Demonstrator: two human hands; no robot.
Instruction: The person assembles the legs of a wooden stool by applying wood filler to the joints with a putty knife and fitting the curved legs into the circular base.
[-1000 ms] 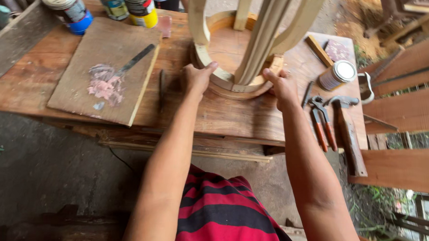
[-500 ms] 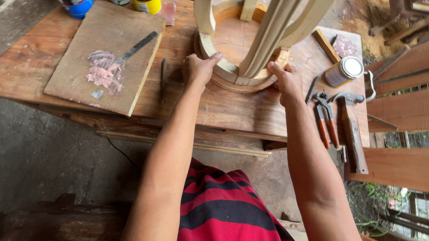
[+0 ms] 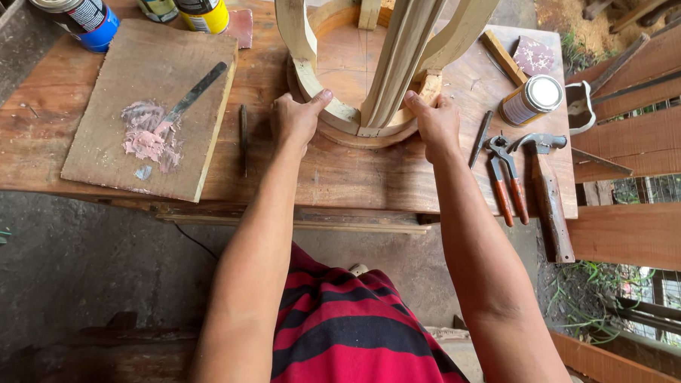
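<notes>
The left hand (image 3: 296,119) grips the near rim of the round wooden frame (image 3: 353,108), thumb stretched along the ring. The right hand (image 3: 435,122) clasps the same ring on its other side, next to a small wood block (image 3: 429,83). The frame stands upright in the middle of the desk (image 3: 340,176), with pale curved legs rising out of the picture.

Against the earlier frames, both hands keep the same hold on the ring; only the camera has shifted, so the desk now sits a little lower in view and more of the cans at the far edge shows.

Left of the hands lies one board (image 3: 153,107) with a smear of pink filler (image 3: 146,134) and one putty knife (image 3: 190,95) across it. One thin dark tool (image 3: 243,138) lies between board and frame. At the far edge stand three cans: one blue (image 3: 82,19), one yellow (image 3: 202,9), and one between them (image 3: 153,5), mostly cut off.

Right of the hands: one tin (image 3: 532,99) on its side, one pair of red-handled pincers (image 3: 506,180), one hammer (image 3: 546,196), one white cup (image 3: 581,106), two scraps of sandpaper (image 3: 533,55).
</notes>
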